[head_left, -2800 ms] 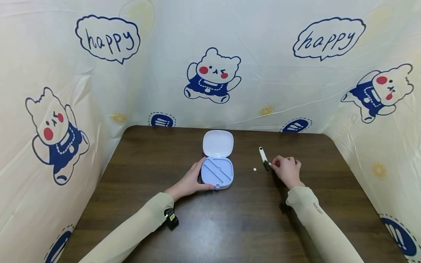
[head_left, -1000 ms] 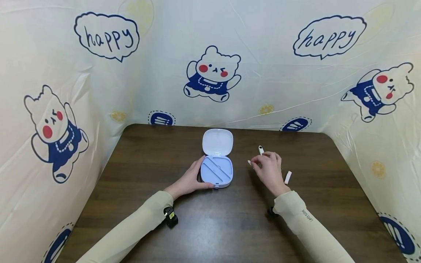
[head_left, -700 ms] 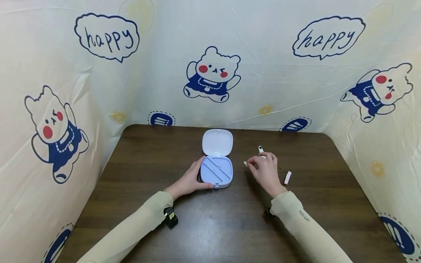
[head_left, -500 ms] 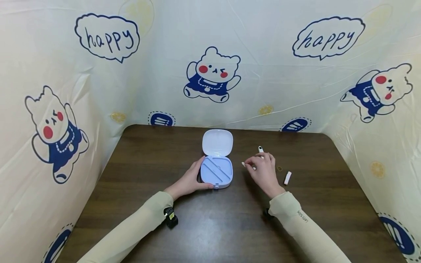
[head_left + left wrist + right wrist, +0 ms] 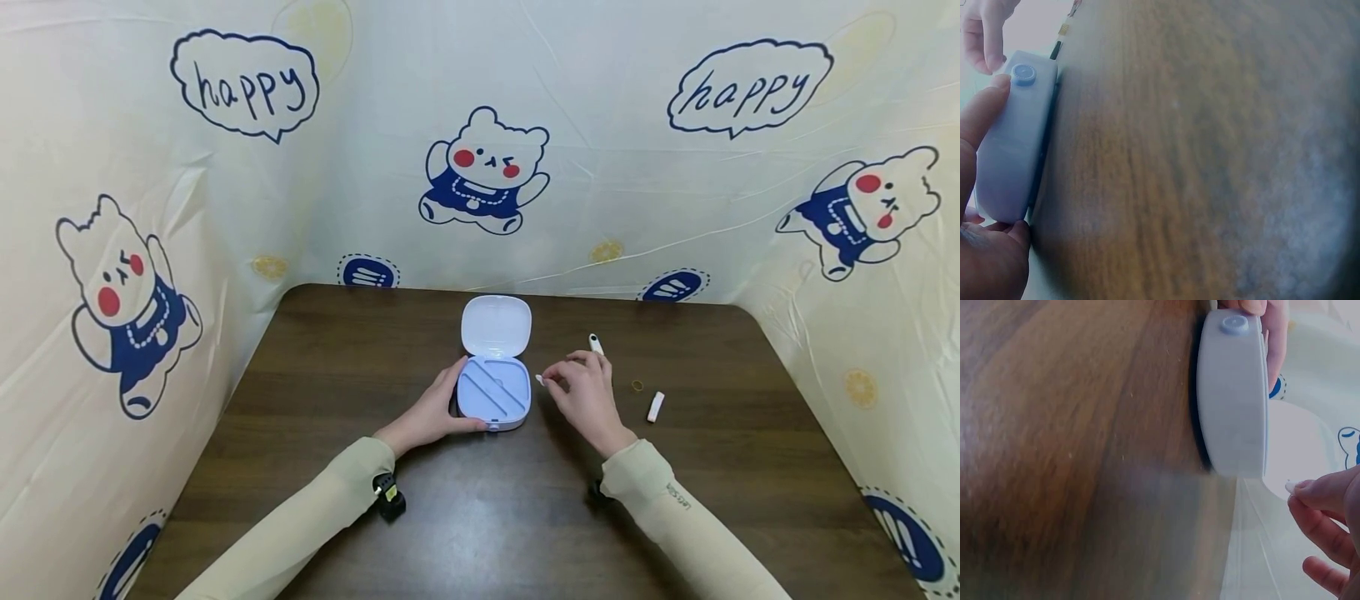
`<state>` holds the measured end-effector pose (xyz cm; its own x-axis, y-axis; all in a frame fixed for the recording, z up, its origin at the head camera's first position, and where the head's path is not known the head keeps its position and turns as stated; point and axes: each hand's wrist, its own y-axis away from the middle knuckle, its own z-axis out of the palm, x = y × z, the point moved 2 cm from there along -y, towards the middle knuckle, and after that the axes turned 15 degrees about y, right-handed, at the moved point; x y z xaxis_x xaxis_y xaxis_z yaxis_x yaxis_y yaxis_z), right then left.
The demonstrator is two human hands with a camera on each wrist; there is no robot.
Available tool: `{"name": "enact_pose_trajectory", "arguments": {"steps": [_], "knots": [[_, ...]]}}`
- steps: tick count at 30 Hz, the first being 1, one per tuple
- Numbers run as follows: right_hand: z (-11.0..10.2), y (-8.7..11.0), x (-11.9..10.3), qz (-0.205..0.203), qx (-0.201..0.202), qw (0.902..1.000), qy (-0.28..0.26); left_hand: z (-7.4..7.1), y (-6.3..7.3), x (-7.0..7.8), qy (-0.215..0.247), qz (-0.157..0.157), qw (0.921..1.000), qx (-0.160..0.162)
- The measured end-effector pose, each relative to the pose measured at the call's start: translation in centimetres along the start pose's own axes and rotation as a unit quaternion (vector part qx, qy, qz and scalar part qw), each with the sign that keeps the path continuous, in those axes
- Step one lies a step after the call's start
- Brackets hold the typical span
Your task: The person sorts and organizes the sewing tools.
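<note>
A light-blue pill case [image 5: 494, 389] stands on the table with its lid [image 5: 496, 325] raised; diagonal dividers cross its inside. My left hand [image 5: 430, 413] grips it from the left, thumb at the front beside the round latch button [image 5: 1023, 74] and fingers along the side. To the right of the case, my right hand [image 5: 587, 397] pinches a small white pill [image 5: 539, 379] between thumb and forefinger. In the right wrist view that pill [image 5: 1291, 486] shows at the fingertips, level with the case's upper edge and apart from it.
Behind the right hand lies a white stick-shaped thing [image 5: 596, 343], partly hidden by the fingers. A thin gold-coloured ring [image 5: 637, 385] and a short white stick [image 5: 656, 407] lie right of the hand on the dark wooden table [image 5: 480, 517]. Printed cloth [image 5: 480, 75] surrounds the table.
My right hand has picked up the pill and come left with it, close to the case. The ring and short white stick have come into view behind it. The left hand stays put.
</note>
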<state>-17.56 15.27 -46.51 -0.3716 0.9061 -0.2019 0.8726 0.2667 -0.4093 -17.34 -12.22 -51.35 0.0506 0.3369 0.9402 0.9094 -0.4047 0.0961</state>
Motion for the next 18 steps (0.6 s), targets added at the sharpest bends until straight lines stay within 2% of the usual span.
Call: {"name": "enact_pose_trajectory", "arguments": {"steps": [10,18], "knots": [[0.3,0.0,-1.3,-0.020,0.012,0.9997,-0.005,0.0,0.0,0.1,0.001,-0.007,1.0000,0.000],[0.5,-0.2,-2.2,-0.023,0.000,0.9996,-0.015,0.0,0.1,0.2,0.005,-0.010,0.9999,-0.001]]}}
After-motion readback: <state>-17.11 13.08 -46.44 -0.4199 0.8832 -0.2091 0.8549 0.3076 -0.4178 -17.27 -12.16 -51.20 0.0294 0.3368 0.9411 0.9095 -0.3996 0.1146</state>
